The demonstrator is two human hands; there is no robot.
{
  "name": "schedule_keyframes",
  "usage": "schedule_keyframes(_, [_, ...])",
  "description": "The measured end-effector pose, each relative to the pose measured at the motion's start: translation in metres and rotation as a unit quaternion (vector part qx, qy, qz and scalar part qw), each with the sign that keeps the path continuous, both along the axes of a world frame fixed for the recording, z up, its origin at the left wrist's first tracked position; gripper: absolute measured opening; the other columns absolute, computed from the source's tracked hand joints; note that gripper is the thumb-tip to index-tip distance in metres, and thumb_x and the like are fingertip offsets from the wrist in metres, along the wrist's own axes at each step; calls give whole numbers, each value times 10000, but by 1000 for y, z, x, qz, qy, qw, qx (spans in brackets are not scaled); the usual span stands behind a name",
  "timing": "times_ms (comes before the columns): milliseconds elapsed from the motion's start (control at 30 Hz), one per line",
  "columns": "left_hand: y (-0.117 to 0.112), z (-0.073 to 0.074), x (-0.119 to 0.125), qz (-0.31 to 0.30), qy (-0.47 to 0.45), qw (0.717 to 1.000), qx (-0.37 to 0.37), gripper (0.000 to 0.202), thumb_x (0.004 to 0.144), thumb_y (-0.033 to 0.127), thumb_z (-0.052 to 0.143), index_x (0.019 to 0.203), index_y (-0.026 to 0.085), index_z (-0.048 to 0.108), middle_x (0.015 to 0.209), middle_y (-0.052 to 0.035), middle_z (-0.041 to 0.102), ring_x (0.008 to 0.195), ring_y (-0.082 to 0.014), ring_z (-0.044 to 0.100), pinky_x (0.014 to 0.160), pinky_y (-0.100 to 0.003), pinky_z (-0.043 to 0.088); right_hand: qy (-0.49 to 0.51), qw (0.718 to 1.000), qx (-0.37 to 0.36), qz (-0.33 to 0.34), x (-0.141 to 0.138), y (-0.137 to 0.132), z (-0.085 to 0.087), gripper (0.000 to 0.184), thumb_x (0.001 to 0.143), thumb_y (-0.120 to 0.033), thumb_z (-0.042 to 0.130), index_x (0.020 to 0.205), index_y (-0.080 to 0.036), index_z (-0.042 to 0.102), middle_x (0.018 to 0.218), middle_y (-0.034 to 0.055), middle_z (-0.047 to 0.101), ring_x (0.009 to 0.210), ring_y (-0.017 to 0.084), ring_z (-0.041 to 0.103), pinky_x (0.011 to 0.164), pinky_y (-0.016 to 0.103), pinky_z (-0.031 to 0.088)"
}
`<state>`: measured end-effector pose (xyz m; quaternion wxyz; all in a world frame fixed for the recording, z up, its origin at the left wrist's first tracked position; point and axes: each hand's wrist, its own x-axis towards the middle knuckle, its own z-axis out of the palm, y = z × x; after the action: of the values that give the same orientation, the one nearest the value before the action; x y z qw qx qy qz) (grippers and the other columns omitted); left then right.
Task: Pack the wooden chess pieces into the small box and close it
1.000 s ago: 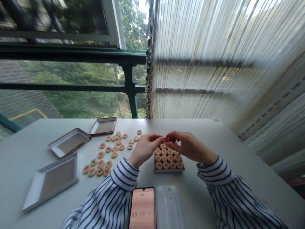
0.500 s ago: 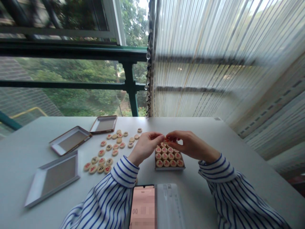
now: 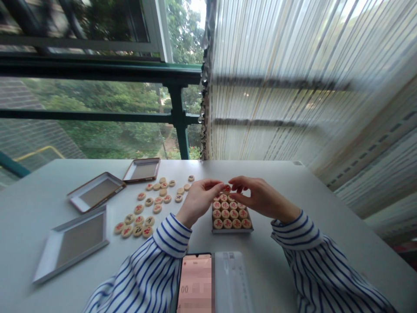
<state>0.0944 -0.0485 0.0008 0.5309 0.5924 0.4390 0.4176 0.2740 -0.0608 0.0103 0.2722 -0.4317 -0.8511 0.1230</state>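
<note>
A round Chinese chess piece (image 3: 226, 188) with a red character is pinched between the thumb and fingers of my left hand (image 3: 202, 198), above the far rows of a small box (image 3: 232, 231). My right hand (image 3: 259, 195) is just to the right of that piece, its thumb and fingers curved and apart, with nothing visible between them. Rows of wooden pieces with red characters (image 3: 233, 214) fill the near part of the box, face up. Both hands partly cover the far corners of the box.
Loose chess pieces (image 3: 158, 200), some red, some black, some blank side up, lie scattered left of my left hand. Several shallow trays, including a grey one (image 3: 103, 237), sit further left. A phone (image 3: 195, 282) and a pale plastic case (image 3: 232, 282) lie in front of me.
The fingers of my right hand have come away from the chess piece, which now shows more of its face in my left hand. My left hand has barely moved.
</note>
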Motion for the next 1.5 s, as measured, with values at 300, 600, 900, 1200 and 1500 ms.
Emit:
schedule_keyframes(300, [2,-6,3,1,-34,999,0,240,724,290,596,847,97,667,783,-85,680,675,-126,578,654,-251,441,-8,999,27,-16,-3,-1,0,222,803,-332,523,956,-178,571,795,27,629,694,114,564,639,255,443])
schedule_keyframes(600, [1,-6,1,-15,-34,999,-13,254,707,309,612,838,101,673,791,-88,686,696,-144,589,690,-275,451,-7,999,14,31,-2,-1,2,230,801,-248,525,1020,-200,579,867,28,613,736,110,567,683,256,449])
schedule_keyframes(900, [1,-7,2,4,-27,999,-27,238,712,284,611,845,97,672,788,-87,687,678,-126,584,670,-260,451,24,999,23,8,-4,-1,0,293,795,-268,517,1063,-162,567,855,58,644,728,129,583,680,273,466])
schedule_keyframes(1200, [1,-12,6,12,-42,999,-27,260,715,282,602,860,79,672,791,-96,684,650,-119,573,644,-252,450,9,1000,24,-2,-7,-1,-1,255,802,-310,519,984,-153,605,818,49,640,699,114,576,651,247,458])
schedule_keyframes(1500, [8,-18,-1,20,76,996,53,293,724,310,572,926,113,651,897,-97,678,799,-175,608,736,-279,459,-4,1000,-4,-3,4,3,0,215,807,-273,496,958,-179,617,836,32,663,700,113,591,672,250,459])
